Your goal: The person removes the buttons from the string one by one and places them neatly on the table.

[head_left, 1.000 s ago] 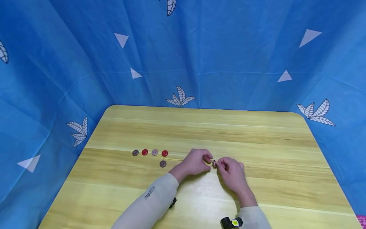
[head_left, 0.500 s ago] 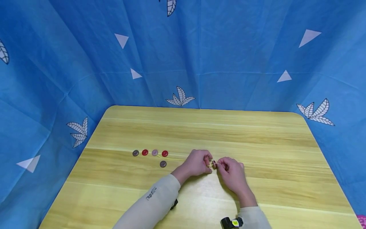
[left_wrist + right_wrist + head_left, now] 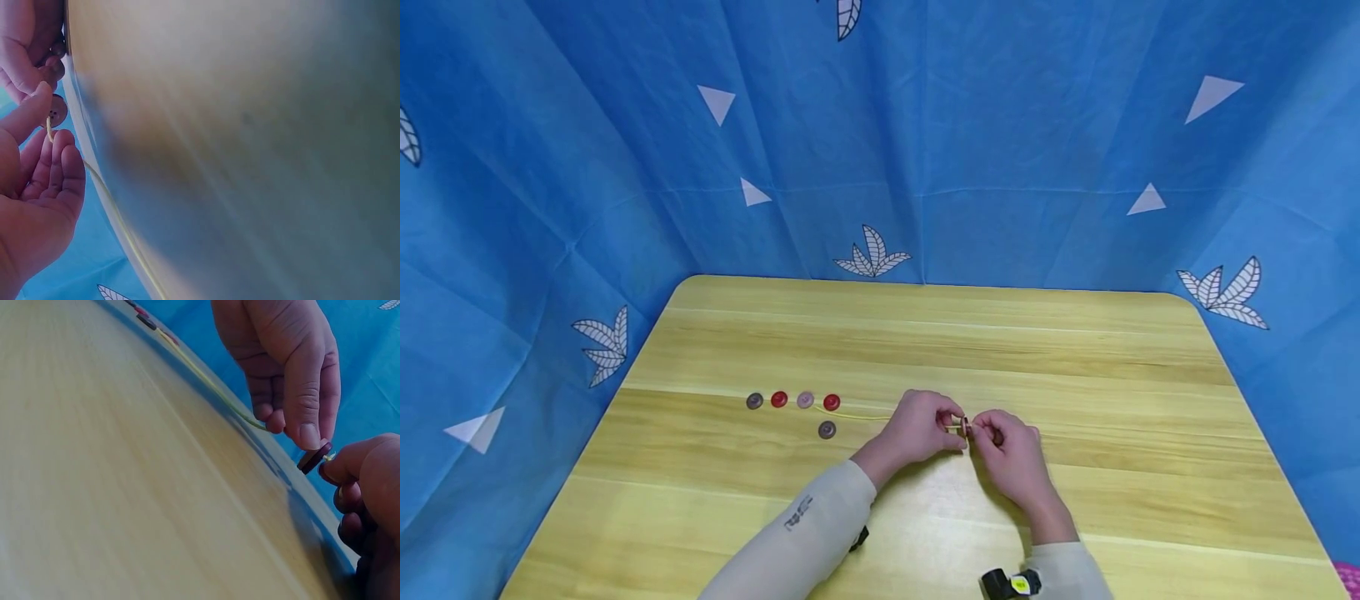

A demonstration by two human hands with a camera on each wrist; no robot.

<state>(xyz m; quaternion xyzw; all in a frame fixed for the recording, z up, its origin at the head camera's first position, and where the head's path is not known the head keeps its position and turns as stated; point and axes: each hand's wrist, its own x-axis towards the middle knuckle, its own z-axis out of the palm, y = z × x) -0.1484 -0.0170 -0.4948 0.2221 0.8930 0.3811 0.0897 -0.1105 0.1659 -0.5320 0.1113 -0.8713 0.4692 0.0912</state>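
A brown button (image 3: 966,427) with small holes (image 3: 55,113) stands on edge between my two hands, with a yellow cord (image 3: 857,417) running through it. My left hand (image 3: 916,427) comes in from the left. Its thumb and forefinger pinch the button at the rim, and the cord passes beneath its other fingers in the left wrist view. On the far side of the button, my right hand (image 3: 1011,454) pinches the short cord end (image 3: 329,457) between thumb and forefinger. The cord's long part trails left over the wooden table (image 3: 1075,358).
Left of my hands lies a row of buttons: a grey-brown one (image 3: 755,401), a red one (image 3: 779,399), a pale purple one (image 3: 805,400) and another red one (image 3: 832,402). One more grey-brown button (image 3: 827,430) lies below them. A blue curtain (image 3: 970,167) hangs behind the table.
My left hand has shifted slightly right, its fingertips closing the gap to the button and taking hold of its rim. My right hand stays nearly in place at the cord end.
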